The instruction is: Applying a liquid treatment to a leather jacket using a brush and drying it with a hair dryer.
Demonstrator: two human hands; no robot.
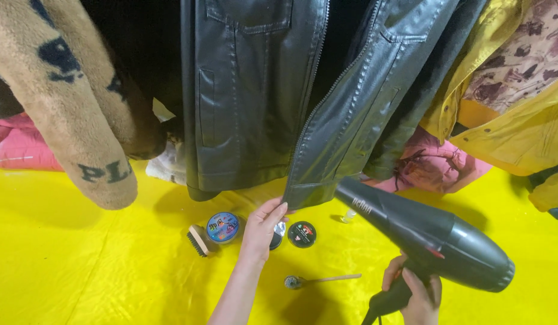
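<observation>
Pinching the lower front hem of a hanging black leather zip jacket (261,102), the left hand (262,230) closes thumb and fingers on the edge beside the zipper, while the right hand (414,292) wraps shut around the handle of a dark grey hair dryer (429,235), its nozzle aimed at that hem. The jacket's collar and shoulders are cut off above. Just behind the left hand, a small black round tin (302,234) shows, and a second tin is mostly hidden by the fingers. Left of that hand lie a blue round tin (223,227) and a wooden brush (198,240); between the hands rests a wooden-handled dauber (321,280) on the yellow sheet (80,265).
</observation>
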